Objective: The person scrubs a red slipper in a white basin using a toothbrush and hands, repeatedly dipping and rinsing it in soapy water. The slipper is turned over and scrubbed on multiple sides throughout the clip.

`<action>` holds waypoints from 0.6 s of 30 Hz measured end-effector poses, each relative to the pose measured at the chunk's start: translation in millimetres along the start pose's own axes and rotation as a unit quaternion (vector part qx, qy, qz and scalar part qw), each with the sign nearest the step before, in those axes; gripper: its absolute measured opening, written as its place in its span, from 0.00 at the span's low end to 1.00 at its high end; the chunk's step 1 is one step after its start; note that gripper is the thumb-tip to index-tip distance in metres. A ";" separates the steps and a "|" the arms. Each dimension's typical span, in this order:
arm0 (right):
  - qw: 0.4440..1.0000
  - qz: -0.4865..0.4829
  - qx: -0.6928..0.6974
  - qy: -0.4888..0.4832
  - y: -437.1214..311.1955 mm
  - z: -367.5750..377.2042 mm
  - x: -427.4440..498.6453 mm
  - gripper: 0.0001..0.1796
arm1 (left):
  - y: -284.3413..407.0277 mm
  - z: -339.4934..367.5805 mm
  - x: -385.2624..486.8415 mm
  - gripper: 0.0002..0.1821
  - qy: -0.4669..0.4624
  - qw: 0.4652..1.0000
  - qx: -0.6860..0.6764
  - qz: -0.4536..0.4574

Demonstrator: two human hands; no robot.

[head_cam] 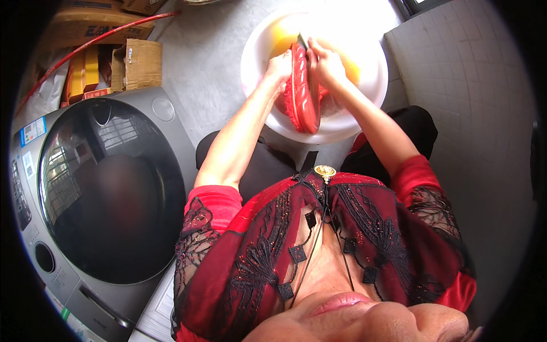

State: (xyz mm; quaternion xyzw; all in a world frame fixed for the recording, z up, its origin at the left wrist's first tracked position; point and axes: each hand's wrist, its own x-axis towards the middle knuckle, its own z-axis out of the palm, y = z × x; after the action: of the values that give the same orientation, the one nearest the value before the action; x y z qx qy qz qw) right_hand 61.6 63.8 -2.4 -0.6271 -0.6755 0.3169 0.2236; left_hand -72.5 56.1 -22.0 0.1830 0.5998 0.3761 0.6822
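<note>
My left hand (pixel 280 67) grips a red slipper (pixel 306 100) by its near-left side. The slipper is tilted on edge, with a puffy, shiny outer and a fuzzy red lining along its left. On its other side, my right hand (pixel 327 65) is closed around a narrow dark-green tool (pixel 302 41), possibly a brush, held against the slipper. Most of the tool is hidden by the fingers. Both hands are over a white plastic basin (pixel 277 124) on the floor. Inside the basin yellow patches and another red item (pixel 324 91) show, partly covered and washed out by glare.
A grey front-loading washing machine (pixel 173 128) stands at the left. Beyond it are cardboard boxes (pixel 143 64) and a curved red hose or rod (pixel 92 42). A white tiled wall (pixel 453 64) rises at the right. My black-trousered knees (pixel 412 124) flank the basin's near side.
</note>
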 end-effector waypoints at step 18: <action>0.956 0.202 0.129 -0.167 15.6 1.2 8.4 0.20 | 5.9 -24.9 16.5 0.18 0.065 0.989 0.126 -0.050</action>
State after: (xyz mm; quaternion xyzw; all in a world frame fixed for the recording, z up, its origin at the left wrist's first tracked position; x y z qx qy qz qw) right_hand 70.8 72.1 -15.1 -0.6543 -0.5161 0.5400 0.1181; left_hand -98.1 67.0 -34.4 0.2122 0.6935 0.2737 0.6317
